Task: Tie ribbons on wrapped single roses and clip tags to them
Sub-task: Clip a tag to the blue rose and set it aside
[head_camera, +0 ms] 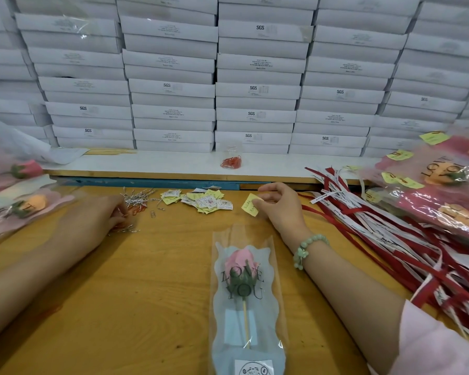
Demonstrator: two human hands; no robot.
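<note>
Right hand (279, 207), at centre frame, pinches a yellow tag (251, 205) between thumb and fingertips, just beyond the wrapped pink rose (244, 269), which lies at lower centre with no ribbon on it yet. Left hand (111, 215), blurred at mid left, curls among silver ties (136, 197) near a loose paper clip (152, 214); whether it grips anything I cannot tell. It would likely go best to lift one clip only and then bring the tag back to the sleeve. Red and white ribbons (377, 228) fan across the right. Farther up, a jar of red clips (231, 158) stands before stacked white boxes (255, 87). The bottom edge cuts off the rose's foot, and the tag's print is unreadable.
</note>
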